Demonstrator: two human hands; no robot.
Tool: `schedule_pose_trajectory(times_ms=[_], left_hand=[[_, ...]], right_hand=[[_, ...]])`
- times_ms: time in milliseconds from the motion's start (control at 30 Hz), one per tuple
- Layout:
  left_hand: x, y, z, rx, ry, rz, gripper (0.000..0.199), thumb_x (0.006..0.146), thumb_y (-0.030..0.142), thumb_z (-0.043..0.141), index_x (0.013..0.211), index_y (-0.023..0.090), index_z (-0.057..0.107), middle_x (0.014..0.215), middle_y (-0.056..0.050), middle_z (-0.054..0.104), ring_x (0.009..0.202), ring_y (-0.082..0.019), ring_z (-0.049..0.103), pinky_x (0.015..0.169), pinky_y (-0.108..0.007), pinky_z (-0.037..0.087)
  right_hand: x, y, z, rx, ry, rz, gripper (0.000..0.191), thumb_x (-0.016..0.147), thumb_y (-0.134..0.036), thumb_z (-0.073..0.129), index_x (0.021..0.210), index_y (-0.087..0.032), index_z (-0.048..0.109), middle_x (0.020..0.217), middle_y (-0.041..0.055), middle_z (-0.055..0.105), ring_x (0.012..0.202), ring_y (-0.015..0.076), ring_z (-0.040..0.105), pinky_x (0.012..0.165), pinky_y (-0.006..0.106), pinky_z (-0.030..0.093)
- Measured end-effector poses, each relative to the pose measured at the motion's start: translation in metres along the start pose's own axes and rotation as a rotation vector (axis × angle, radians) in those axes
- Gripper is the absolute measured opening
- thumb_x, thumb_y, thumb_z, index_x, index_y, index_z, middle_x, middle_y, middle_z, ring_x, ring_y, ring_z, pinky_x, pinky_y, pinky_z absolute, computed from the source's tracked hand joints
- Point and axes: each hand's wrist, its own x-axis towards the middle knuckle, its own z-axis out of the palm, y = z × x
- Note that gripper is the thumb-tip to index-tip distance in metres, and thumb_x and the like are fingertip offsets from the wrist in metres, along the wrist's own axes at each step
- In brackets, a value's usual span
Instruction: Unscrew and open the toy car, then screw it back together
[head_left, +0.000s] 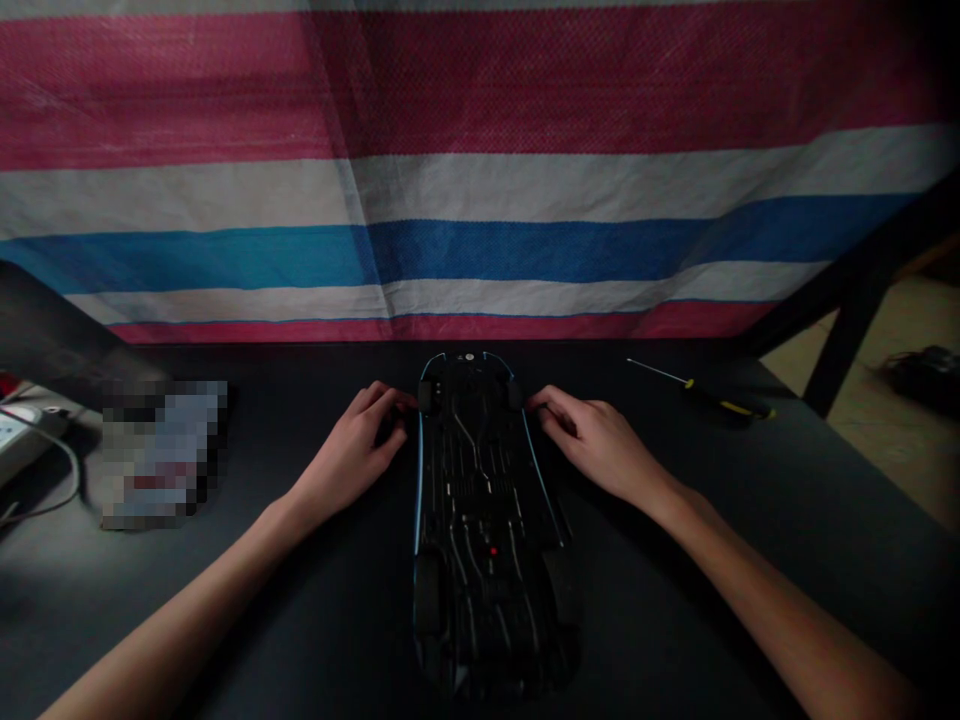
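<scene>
A toy car lies upside down on the black table, its dark underside and wheels facing up and thin blue body edges showing along its sides. My left hand rests on the table at the car's left side, fingers loosely curled, fingertips close to the far left wheel. On the other side, my right hand lies with bent fingers, its fingertips near the far right wheel. Neither hand is wrapped around the car, and nothing shows inside either one.
A screwdriver with a black and yellow handle lies at the back right. On the left are a blurred-out object and a white power strip with a cable. A striped sheet hangs behind the table.
</scene>
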Motion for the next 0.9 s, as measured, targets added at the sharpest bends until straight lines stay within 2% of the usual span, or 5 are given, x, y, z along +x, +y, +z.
schedule_pose_trajectory(times_ms=[167, 367, 600, 767, 900], left_hand=[[-0.001, 0.001, -0.001, -0.024, 0.004, 0.004, 0.018, 0.100, 0.022, 0.046, 0.112, 0.020, 0.059, 0.113, -0.007, 0.057, 0.107, -0.023, 0.057, 0.100, -0.042, 0.047], [-0.002, 0.004, -0.001, -0.095, 0.047, -0.002, 0.029, 0.106, 0.035, 0.037, 0.116, 0.021, 0.059, 0.114, -0.007, 0.062, 0.112, -0.024, 0.058, 0.105, -0.045, 0.044], [-0.005, 0.013, -0.003, -0.375, 0.054, -0.143, 0.036, 0.103, 0.043, 0.044, 0.130, 0.021, 0.052, 0.131, -0.008, 0.061, 0.123, -0.025, 0.058, 0.111, -0.044, 0.042], [-0.007, 0.026, -0.003, -0.662, -0.025, -0.221, 0.053, 0.096, 0.040, 0.058, 0.143, 0.024, 0.041, 0.152, -0.009, 0.050, 0.141, -0.028, 0.045, 0.119, -0.048, 0.035], [-0.009, 0.034, -0.004, -0.743, -0.064, -0.263, 0.065, 0.091, 0.037, 0.064, 0.149, 0.026, 0.036, 0.154, -0.011, 0.049, 0.145, -0.031, 0.041, 0.120, -0.053, 0.033]], right_hand=[[-0.001, -0.001, 0.001, -0.001, 0.000, 0.006, 0.016, 0.101, -0.029, 0.046, 0.109, -0.027, 0.061, 0.088, -0.0009, 0.073, 0.076, 0.0183, 0.070, 0.066, 0.030, 0.042], [-0.004, -0.007, 0.000, -0.017, -0.004, 0.004, 0.021, 0.104, -0.037, 0.041, 0.113, -0.027, 0.058, 0.097, 0.0013, 0.075, 0.086, 0.0214, 0.072, 0.069, 0.031, 0.043], [-0.008, -0.012, 0.000, -0.092, -0.023, -0.052, 0.018, 0.100, -0.037, 0.047, 0.112, -0.026, 0.056, 0.072, -0.0037, 0.061, 0.061, 0.0155, 0.060, 0.057, 0.029, 0.035], [-0.008, -0.011, 0.001, -0.117, -0.019, -0.070, 0.020, 0.098, -0.039, 0.050, 0.113, -0.026, 0.056, 0.070, -0.0046, 0.055, 0.058, 0.0137, 0.056, 0.054, 0.028, 0.032], [-0.008, -0.012, 0.001, -0.121, -0.017, -0.083, 0.020, 0.097, -0.039, 0.052, 0.111, -0.025, 0.056, 0.070, -0.0044, 0.055, 0.058, 0.0135, 0.056, 0.054, 0.027, 0.033]])
